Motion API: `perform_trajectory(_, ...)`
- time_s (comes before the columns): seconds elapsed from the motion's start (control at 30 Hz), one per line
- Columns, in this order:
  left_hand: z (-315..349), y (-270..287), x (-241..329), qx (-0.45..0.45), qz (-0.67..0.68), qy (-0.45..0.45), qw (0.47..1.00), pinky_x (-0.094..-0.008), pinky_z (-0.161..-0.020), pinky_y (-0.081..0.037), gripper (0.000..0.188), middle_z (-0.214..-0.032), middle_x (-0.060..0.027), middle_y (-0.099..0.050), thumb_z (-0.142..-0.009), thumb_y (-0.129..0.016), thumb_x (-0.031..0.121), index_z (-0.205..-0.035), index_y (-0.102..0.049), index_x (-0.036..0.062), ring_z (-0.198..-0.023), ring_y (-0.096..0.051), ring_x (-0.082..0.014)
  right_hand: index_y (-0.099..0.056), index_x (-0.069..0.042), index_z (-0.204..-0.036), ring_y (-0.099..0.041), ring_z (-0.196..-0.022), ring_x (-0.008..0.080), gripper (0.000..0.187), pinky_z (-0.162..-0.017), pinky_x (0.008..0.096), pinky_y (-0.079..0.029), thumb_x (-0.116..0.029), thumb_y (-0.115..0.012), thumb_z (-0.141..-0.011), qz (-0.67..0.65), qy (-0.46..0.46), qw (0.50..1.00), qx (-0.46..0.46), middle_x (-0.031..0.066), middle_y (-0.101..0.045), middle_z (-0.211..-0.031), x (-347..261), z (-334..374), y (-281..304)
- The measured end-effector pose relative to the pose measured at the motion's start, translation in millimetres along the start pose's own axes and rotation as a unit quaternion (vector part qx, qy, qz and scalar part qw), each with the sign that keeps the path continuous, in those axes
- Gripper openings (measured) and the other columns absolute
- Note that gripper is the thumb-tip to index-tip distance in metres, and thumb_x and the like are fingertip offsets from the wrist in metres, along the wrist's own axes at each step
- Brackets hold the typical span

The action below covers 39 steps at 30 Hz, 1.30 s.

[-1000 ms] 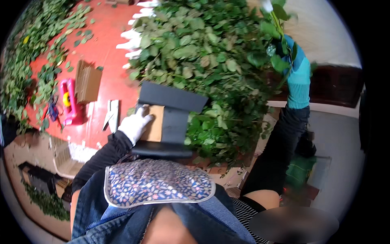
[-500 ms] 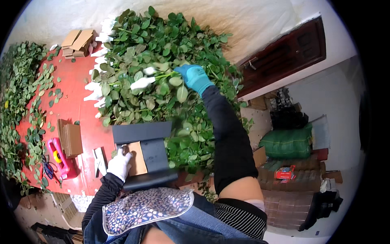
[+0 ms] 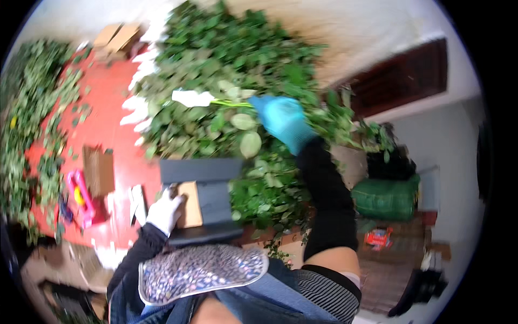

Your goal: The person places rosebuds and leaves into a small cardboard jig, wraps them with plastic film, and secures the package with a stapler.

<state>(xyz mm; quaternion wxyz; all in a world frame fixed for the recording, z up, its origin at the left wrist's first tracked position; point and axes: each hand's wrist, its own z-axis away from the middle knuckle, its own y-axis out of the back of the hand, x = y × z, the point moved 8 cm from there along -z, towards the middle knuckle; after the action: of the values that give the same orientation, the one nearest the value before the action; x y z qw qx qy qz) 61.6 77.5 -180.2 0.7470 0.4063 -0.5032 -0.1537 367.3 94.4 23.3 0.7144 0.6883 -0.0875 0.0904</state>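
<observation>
My right hand [image 3: 281, 120], in a teal glove, is closed around the green stems of a leafy flower bunch [image 3: 232, 102]. The bunch's white-wrapped head [image 3: 192, 98] points left, and its leafy end sticks out to the right past my wrist. It is held above a big pile of leafy stems [image 3: 216, 59] with white-wrapped heads along the left edge. My left hand [image 3: 164, 209], in a white glove, grips the left edge of a tan cardboard piece [image 3: 190, 205]. That piece lies on a dark grey folded sheet [image 3: 213, 201] at the table's near edge.
On the red table [image 3: 102, 116] stand a cardboard stack [image 3: 99, 171], a pink tape dispenser [image 3: 82, 200] and a white stapler-like tool [image 3: 138, 204]. More folded cardboard [image 3: 117, 40] lies at the back. Leaves [image 3: 32, 108] heap at left. A green bundle [image 3: 386, 197] sits at right.
My right hand has moved right with the flower bunch, so its leafy end now shows beyond the pile. My left hand stays at the cardboard. The whole view has shifted slightly.
</observation>
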Motion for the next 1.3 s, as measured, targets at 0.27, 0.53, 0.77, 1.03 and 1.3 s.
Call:
perform_trajectory(0.27,-1,4,-17,-0.069,0.031,-0.043,0.996,-0.0448,-0.09,-0.051,0.057,-0.137,-0.02,-0.05,-0.081,-0.066,0.046,-0.131,-0.057,0.0192,-0.107,-0.061,-0.0414,-0.058,-0.012,-0.132,-0.064,-0.067,0.0242,0.043,-0.068,0.0355,-0.053,-0.025,-0.065,-0.092,-0.504,0.101,0.722,-0.463,0.0169,-0.069,-0.089,-157,151,-78)
perform_trajectory(0.53,-7,-8,-26,-0.046,-0.019,-0.097,0.994,-0.0385,-0.089,-0.052,0.038,-0.134,-0.0147,-0.049,-0.09,-0.058,0.022,-0.128,-0.057,0.0186,-0.106,-0.062,-0.0327,-0.068,-0.001,-0.105,-0.059,-0.062,0.0111,0.037,-0.058,0.026,-0.05,-0.037,-0.062,-0.098,-0.638,-0.138,0.522,-0.549,0.0013,-0.065,-0.075,-173,173,-182)
perform_trajectory(0.77,-5,-1,-25,-0.044,0.017,-0.09,0.995,-0.0402,-0.085,-0.053,0.049,-0.136,-0.0138,-0.049,-0.082,-0.065,0.01,-0.129,-0.054,0.016,-0.105,-0.064,-0.0332,-0.065,-0.003,-0.116,-0.058,-0.068,0.013,0.039,-0.063,0.0311,-0.05,-0.037,-0.061,-0.097,-0.574,-0.038,0.639,-0.511,0.0047,-0.065,-0.08,-167,177,-205)
perform_trajectory(1.03,-7,13,-21,-0.097,-0.047,-0.037,0.994,-0.0419,-0.081,-0.053,0.054,-0.139,-0.0125,-0.048,-0.078,-0.062,0.004,-0.13,-0.05,0.0105,-0.099,-0.066,-0.0318,-0.07,0.001,-0.093,-0.066,-0.071,0.0265,0.058,-0.07,0.0402,-0.052,-0.051,-0.047,-0.099,-0.413,-0.021,0.669,-0.617,0.0149,-0.069,-0.077,-180,172,-220)
perform_trajectory(1.3,-11,-4,-34,-0.038,0.09,-0.001,0.995,-0.037,-0.085,-0.054,0.054,-0.135,-0.014,-0.053,-0.081,-0.058,-0.001,-0.134,-0.051,0.0067,-0.107,-0.062,-0.0339,-0.067,0.009,-0.098,-0.071,-0.078,0.0265,0.057,-0.075,0.041,-0.055,-0.045,-0.049,-0.1,-0.417,-0.011,0.651,-0.634,0.019,-0.07,-0.089,-174,163,-204)
